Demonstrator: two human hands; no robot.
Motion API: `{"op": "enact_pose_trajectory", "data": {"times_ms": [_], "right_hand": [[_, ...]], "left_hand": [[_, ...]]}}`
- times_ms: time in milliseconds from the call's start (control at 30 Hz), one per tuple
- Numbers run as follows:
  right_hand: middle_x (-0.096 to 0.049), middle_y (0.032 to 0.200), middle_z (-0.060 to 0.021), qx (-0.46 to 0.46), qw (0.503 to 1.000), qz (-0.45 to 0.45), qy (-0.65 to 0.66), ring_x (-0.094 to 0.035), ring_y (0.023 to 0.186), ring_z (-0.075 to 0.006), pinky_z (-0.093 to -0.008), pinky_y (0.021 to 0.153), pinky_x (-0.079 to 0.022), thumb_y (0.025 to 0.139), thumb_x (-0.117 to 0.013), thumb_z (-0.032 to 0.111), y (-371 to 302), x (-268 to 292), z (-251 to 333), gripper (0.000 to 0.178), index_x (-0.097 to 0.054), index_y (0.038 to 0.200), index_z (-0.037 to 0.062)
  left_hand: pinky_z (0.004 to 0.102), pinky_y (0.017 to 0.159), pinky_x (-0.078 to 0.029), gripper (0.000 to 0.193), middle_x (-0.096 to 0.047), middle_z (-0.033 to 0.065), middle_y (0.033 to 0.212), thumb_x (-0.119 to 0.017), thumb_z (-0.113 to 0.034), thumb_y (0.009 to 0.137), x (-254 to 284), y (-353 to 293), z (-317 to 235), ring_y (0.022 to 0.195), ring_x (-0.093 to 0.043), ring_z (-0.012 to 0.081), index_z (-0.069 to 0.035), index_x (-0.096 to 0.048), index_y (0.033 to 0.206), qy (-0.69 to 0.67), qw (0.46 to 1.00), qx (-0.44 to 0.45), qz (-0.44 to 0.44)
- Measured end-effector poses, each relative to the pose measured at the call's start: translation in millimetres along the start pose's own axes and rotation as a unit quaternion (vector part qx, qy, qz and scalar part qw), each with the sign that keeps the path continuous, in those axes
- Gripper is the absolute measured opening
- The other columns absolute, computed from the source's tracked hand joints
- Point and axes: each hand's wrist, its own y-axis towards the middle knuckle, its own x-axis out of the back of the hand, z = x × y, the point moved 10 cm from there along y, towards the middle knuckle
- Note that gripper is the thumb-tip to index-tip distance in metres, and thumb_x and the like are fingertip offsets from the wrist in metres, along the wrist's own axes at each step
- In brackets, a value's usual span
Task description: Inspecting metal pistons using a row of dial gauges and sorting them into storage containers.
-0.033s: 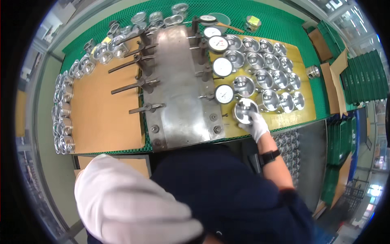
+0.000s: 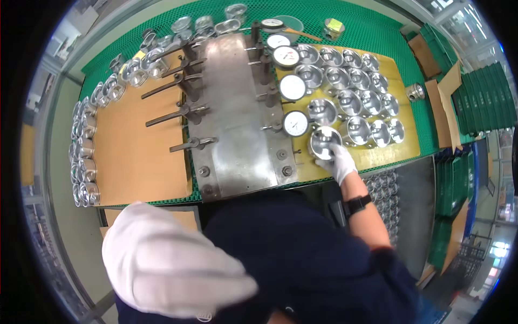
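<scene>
My right hand (image 2: 341, 163), in a white glove, has its thumb and fingers closed on the near side of a silver metal piston (image 2: 325, 143). This piston stands hollow side up at the front left of a yellow board (image 2: 377, 157), close to several similar pistons (image 2: 359, 130) set in rows. My left hand (image 2: 172, 264), also gloved in white, is raised very close to the camera at the lower left. Its fingers point right and are blurred by motion; whether they hold anything does not show.
A metal plate fixture (image 2: 232, 119) with levers and several dial gauges (image 2: 295, 123) runs down the middle. On the left, more pistons (image 2: 89, 193) line a brown cardboard sheet (image 2: 140, 151). Green mesh (image 2: 372, 32) covers the bench. Green trays (image 2: 485, 102) and a carton (image 2: 445, 113) stand right.
My left hand has shifted slightly, its fingertips drawing a little left. My right hand stays on the same piston. The whole view has shifted a few pixels.
</scene>
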Motion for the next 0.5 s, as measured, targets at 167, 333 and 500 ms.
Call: {"op": "enact_pose_trajectory", "data": {"times_ms": [167, 333, 500], "right_hand": [[-0.061, 0.123, -0.0154, 0.053, 0.994, -0.065, -0.068, -0.068, 0.094, -0.0242, -0.0319, 0.081, -0.058, 0.089, -0.07, 0.015, 31, 37, 19, 0.041, -0.058, 0.125, -0.0016], [-0.052, 0.137, -0.029, 0.28, 0.834, -0.12, -0.461, -0.066, 0.102, -0.0415, -0.0423, 0.09, -0.053, 0.091, -0.067, 0.031, -30, 15, 128, 0.057, -0.051, 0.139, 0.006], [-0.03, 0.156, -0.0267, 0.234, 0.747, -0.02, -0.622, -0.049, 0.132, -0.0429, -0.0433, 0.108, -0.044, 0.085, -0.068, 0.05, -15, -11, 171, 0.086, -0.027, 0.157, 0.0275]], "left_hand": [[0.0314, 0.066, -0.052, 0.02, -0.073, 0.0118, 0.086, -0.059, -0.006, 0.08, 0, -29, 54, 0.069, -0.069, 0.023, -0.002, -0.073, 0.095, -0.022, 0.966, 0.221, -0.129], [0.0322, 0.068, -0.054, 0.019, -0.069, 0.0181, 0.081, -0.054, 0.004, 0.081, -5, -81, 82, 0.069, -0.069, 0.0259, 0.007, -0.065, 0.097, -0.084, 0.895, 0.348, -0.268], [0.0326, 0.069, -0.055, 0.019, -0.068, 0.0211, 0.089, -0.053, 0.009, 0.084, -17, -85, 77, 0.07, -0.07, 0.0265, 0.01, -0.062, 0.101, -0.09, 0.877, 0.375, -0.287]]}}
